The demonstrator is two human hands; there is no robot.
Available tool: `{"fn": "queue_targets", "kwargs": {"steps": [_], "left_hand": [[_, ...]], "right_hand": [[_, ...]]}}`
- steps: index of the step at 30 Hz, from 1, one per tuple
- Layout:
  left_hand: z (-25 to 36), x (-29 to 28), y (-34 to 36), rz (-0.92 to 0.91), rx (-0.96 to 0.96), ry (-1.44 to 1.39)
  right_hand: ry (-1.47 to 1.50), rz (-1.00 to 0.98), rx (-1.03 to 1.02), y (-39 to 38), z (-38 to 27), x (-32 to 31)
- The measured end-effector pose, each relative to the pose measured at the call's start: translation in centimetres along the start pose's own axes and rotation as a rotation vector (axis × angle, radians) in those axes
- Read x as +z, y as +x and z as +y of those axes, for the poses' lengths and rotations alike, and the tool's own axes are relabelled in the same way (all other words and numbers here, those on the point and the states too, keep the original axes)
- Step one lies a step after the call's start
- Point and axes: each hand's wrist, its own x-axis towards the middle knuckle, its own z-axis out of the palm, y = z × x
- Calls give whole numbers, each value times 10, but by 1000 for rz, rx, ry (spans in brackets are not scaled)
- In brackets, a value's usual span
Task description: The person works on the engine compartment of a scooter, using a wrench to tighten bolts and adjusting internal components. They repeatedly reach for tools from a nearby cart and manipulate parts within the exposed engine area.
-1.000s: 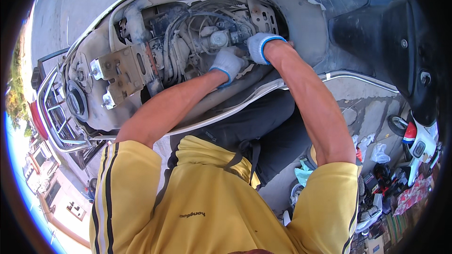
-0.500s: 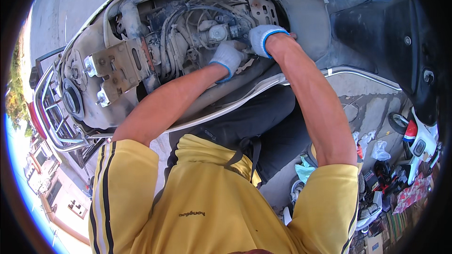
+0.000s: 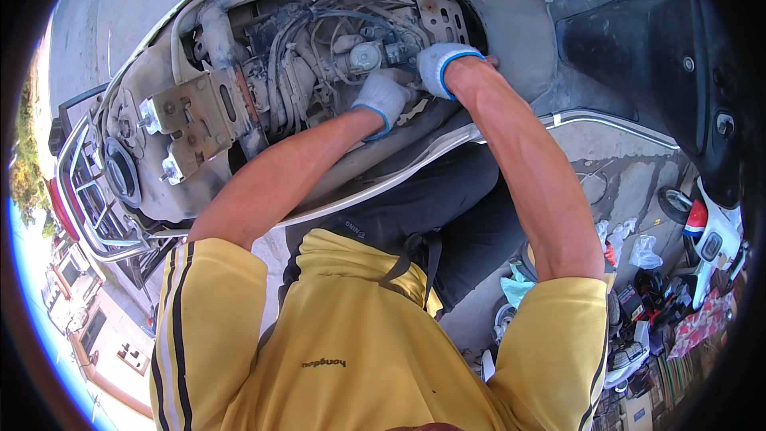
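Head view: rear rack (image 3: 89, 201) far left, then metal bracket (image 3: 191, 110), then hose bundle (image 3: 279, 88). Right of the hoses, engine (image 3: 391, 54) sits down in the open scooter body (image 3: 512, 36). Its round metal cap (image 3: 365, 56) lies just past the left hand (image 3: 383, 97), up and slightly left, so left is the nearer hand. Left grip: gloved, fingers bent in among the parts; can't tell if closed on anything. Right hand (image 3: 445, 68) is just beside it, also gloved, fingertips hidden; can't tell that grip either. Holed plate (image 3: 441, 17) lies just past the right hand. Body opening's long axis runs left to right, rising slightly rightward; both hands reach in over the near rim.
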Motion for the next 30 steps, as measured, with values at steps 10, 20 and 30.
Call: {"fn": "queue_targets", "kwargs": {"steps": [10, 20, 30], "left_hand": [[-3, -1, 0, 13, 6, -20], [17, -2, -16, 33, -75, -44], [17, -2, -10, -29, -45, 87]], "right_hand": [[-10, -17, 11, -3, -6, -4], [7, 36, -10, -10, -9, -1], [-56, 53, -47, -6, -9, -1]]}}
